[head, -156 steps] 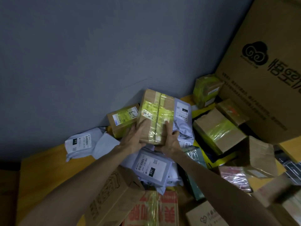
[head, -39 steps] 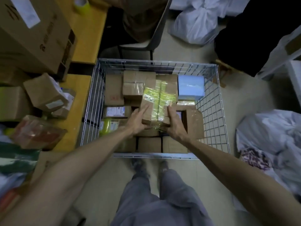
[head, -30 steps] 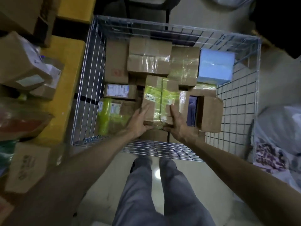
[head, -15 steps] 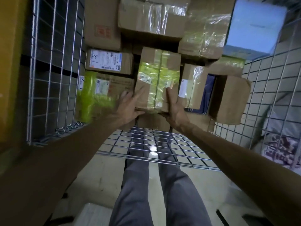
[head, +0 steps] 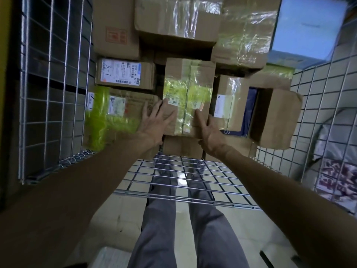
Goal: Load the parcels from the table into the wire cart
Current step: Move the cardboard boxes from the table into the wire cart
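Note:
A brown cardboard parcel (head: 188,84) wrapped in yellow-green tape lies on top of other boxes in the middle of the wire cart (head: 54,74), close to its near wall. My left hand (head: 158,122) rests on the parcel's near left corner with its fingers spread and straight. My right hand (head: 209,134) holds the near right corner, thumb on the top face and fingers curled round the edge. The parcel's underside is hidden.
Several other parcels fill the cart: a labelled box marked 3-1 (head: 123,74), a green-taped box (head: 108,117) on the left, a pale blue box (head: 307,26) at the far right, and a tilted brown box (head: 276,117). White bags (head: 336,171) lie outside the right wall.
The taped parcel went from the table pile into the cart and has sunk onto the boxes there. My left hand's fingers have flattened out on it. The view has moved closer.

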`<state>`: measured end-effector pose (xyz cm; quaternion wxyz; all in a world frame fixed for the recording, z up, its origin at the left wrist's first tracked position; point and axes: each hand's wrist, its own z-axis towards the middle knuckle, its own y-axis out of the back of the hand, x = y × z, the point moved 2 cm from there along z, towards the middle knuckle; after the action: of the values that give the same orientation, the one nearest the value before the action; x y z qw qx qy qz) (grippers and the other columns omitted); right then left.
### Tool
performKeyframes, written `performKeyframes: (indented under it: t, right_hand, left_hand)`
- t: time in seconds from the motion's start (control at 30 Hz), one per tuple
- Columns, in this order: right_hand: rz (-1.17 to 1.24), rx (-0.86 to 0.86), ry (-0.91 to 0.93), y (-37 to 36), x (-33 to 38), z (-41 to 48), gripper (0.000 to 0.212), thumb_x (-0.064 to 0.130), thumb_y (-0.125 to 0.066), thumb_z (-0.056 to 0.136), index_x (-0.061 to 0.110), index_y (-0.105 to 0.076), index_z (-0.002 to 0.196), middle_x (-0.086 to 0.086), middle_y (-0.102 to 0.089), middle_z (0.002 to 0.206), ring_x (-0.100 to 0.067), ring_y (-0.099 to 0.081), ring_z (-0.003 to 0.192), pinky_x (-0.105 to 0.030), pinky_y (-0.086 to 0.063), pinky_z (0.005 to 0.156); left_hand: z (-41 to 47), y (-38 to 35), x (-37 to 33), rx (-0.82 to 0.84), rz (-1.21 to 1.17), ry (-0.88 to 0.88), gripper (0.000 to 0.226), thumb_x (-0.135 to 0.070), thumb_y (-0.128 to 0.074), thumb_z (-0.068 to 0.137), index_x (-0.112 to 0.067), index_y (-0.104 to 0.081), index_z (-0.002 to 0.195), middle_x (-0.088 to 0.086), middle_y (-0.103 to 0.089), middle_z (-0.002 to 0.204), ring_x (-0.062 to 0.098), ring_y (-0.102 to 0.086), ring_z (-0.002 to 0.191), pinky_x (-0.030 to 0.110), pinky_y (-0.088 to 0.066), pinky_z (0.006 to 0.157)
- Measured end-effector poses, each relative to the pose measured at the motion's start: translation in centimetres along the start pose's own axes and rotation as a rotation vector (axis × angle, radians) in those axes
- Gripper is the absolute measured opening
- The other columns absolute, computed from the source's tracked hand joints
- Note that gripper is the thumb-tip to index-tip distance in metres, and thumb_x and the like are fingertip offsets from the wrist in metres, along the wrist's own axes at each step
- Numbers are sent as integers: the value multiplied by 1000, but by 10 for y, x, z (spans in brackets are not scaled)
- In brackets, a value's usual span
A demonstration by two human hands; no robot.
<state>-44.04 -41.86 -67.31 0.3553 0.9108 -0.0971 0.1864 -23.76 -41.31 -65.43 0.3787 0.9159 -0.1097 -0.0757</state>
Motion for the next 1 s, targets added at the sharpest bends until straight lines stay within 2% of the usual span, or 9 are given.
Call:
performKeyframes:
  t: [0.07, 0.13, 0.2, 0.3, 0.43, 0.57, 0.7, 0.87, 1.0]
  right_hand:
    - [-91, 35, -37, 8, 1, -8, 120, -8, -67, 81, 36, 19, 152, -22, 6, 162, -39, -51, 124, -43, -53, 95]
    - [-196, 36, -4, 9, 2, -11, 114, -1, -68, 84, 31, 16, 154, -21, 10, 162, -39, -47, 130, -42, -52, 97]
    - [-221, 49, -5, 17, 6, -14, 111, 7, -71, 83, 25, 10, 156, -20, 7, 162, -39, -36, 139, -40, -47, 104]
    - [-222, 63, 13, 36, 19, -31, 108, 6, -70, 81, 21, 6, 157, -20, 2, 160, -38, -26, 143, -39, -39, 111]
    - [-234, 91, -35, 73, 40, -63, 93, 7, -62, 86, 19, -3, 157, -23, -3, 159, -39, -30, 140, -39, -36, 111]
    - [-246, 79, 0, 114, 65, -100, 87, 19, -63, 91, 15, -7, 157, -26, -10, 157, -42, -35, 137, -38, -37, 107]
    - [-241, 21, 68, 155, 107, -133, 86, 24, -66, 91, 15, -11, 157, -22, -8, 161, -41, -28, 142, -38, -35, 112]
    - [-221, -40, 241, 197, 162, -163, 80, 35, -62, 94, 15, -16, 157, -17, -11, 162, -37, -25, 145, -41, -30, 115]
    - [-309, -51, 356, 226, 197, -179, 83, 43, -61, 92, 19, -15, 157, -18, -13, 161, -39, -31, 141, -45, -36, 111]
  left_hand:
    - [2, 2, -1, 8, 13, -2, 112, -51, -71, 82, -33, 10, 156, 13, 30, 159, 32, 19, 149, 64, 5, 117]
    - [0, 7, 0, -2, -62, 13, 105, -46, -72, 84, -32, 2, 158, 10, 23, 162, 30, 15, 150, 60, 4, 119]
    - [-7, 19, 0, -39, -168, 13, 95, -28, -74, 84, -29, -13, 158, 5, 13, 165, 27, 9, 152, 53, 1, 122]
    - [-26, 41, 5, -70, -399, 47, 81, -17, -71, 86, -25, -27, 154, 3, 5, 166, 27, -2, 152, 45, -6, 124]
    - [-64, 74, 9, -84, -601, 135, 73, -16, -67, 91, -24, -28, 153, 5, 3, 166, 31, -7, 152, 49, -18, 122]
    - [-115, 122, 18, -126, -573, 170, 64, -29, -60, 96, -20, -30, 152, 11, -9, 164, 37, -25, 146, 48, -29, 117]
    - [-172, 166, 23, -238, -548, 192, 64, -31, -54, 99, -13, -26, 155, 15, -12, 163, 36, -27, 145, 38, -29, 114]
    - [-235, 203, 22, -314, -575, 296, 67, -32, -55, 99, -21, -22, 156, 16, -10, 163, 42, -27, 143, 48, -31, 113]
    - [-283, 223, 17, -430, -584, 430, 70, -36, -54, 99, -23, -17, 156, 12, -9, 163, 40, -27, 142, 48, -31, 113]
